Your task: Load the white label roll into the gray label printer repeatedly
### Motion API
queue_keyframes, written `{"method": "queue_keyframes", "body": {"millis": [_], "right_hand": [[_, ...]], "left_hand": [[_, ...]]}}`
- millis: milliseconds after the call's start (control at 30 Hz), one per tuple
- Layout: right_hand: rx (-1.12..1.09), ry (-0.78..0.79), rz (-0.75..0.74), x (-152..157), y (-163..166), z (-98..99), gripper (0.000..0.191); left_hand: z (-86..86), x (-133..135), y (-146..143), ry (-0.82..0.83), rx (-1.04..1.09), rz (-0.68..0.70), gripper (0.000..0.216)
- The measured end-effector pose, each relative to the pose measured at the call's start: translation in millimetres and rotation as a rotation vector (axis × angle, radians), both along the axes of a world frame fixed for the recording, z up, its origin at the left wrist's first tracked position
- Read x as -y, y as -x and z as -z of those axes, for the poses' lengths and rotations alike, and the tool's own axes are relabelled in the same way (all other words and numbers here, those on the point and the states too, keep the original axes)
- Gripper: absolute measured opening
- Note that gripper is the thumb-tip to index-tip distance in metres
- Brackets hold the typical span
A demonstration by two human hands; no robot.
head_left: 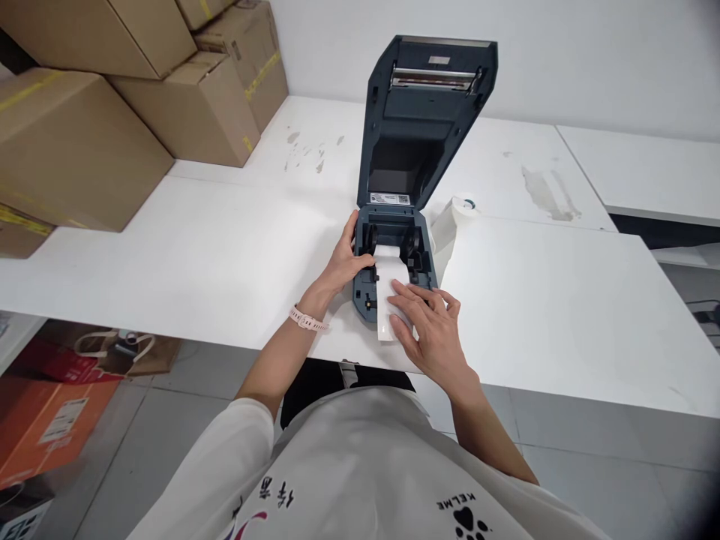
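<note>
White table [225,255], open label printer [402,172], cardboard boxes [188,105]

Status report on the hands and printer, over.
Left hand on the printer's left edge. Right hand on the paper strip. Lid standing open. White roll close by the printer's right side.

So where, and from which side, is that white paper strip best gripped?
Probably by the free end of the paper strip, from the person's side, thumb and finger on its opposite faces. It reaches past the front edge of the printer, while its far part lies down between the dark holders. The right hand already covers its right edge.
</note>
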State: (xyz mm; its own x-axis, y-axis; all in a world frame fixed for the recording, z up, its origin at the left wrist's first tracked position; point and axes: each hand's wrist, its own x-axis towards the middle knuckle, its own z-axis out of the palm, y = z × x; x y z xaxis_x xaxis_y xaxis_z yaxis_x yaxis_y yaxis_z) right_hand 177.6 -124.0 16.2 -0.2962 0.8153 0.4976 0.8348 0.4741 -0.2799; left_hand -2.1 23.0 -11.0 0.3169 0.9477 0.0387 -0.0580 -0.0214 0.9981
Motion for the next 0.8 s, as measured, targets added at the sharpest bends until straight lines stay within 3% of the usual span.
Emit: {"method": "queue_keyframes", "body": {"millis": [800], "right_hand": [[-0.074,0.07,-0.011,3.7,-2.9,1.7,0.02]], "left_hand": [[-2.2,1.0,-0.3,0.009,0.033,-0.004,0.113]]}}
